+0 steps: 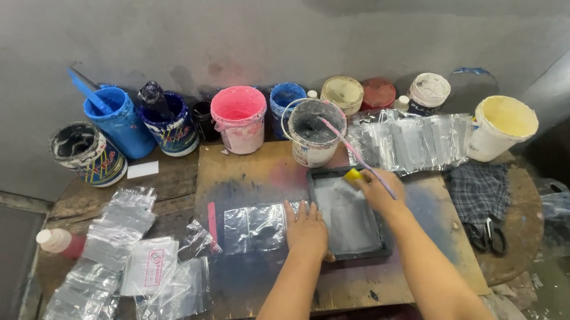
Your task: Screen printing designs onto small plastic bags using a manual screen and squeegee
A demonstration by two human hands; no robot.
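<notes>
On the worn wooden table [256,164] sits one small dark-framed screen [347,212], approx. centre, long axis running away from the person toward the wall, near short end by the table's front edge. Left hand [308,231] lies flat, fingers spread, palm down on the screen's left frame rail, holding nothing. Right hand [380,189] is closed round one long pinkish stick [352,147] at the screen's far right corner; the stick slants up and left, its far end resting in the grey paint bucket [313,132] just behind the frame. One yellow bit [352,174] shows at the fingertips, can't tell what it is. Just left of the screen lies one clear plastic bag [254,227] flat on the dark-stained board, w/ a thin pink strip [212,222] beside it. Along the wall I count approx. ten paint tubs: black, two blue, one pink [240,118], another small blue, cream-lidded, red-lidded, white, plus a big cream bucket [501,125] far right. Loose clear bags [104,271] are heaped at left, too many to count, more spread in a row [412,140] behind right. One squeeze bottle [59,242] at far left, one checked cloth [479,191] and one pair of scissors [486,234] at right.
</notes>
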